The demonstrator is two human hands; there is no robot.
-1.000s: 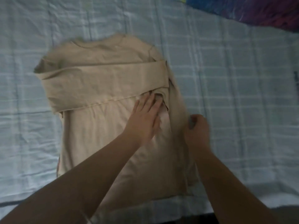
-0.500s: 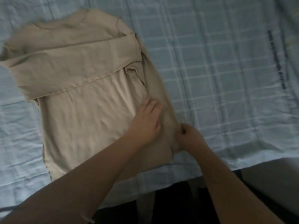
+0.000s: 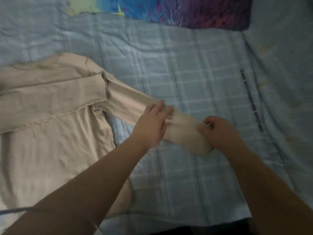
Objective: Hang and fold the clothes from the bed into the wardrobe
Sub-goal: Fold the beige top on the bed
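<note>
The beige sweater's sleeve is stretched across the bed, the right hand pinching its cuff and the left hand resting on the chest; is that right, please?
Not quite: in the head view the left hand rests on the sleeve itself, not the chest; the rest holds.

One bed (image 3: 194,184), spread with a creased pale blue checked sheet (image 3: 169,68). On its left part lay one beige long-sleeved top (image 3: 50,141), body flat, one sleeve folded across the chest, the other reaching out to the right. Along the far edge lay one multicoloured cover (image 3: 194,12). A dark printed band (image 3: 251,100) ran down the sheet at right.
</note>
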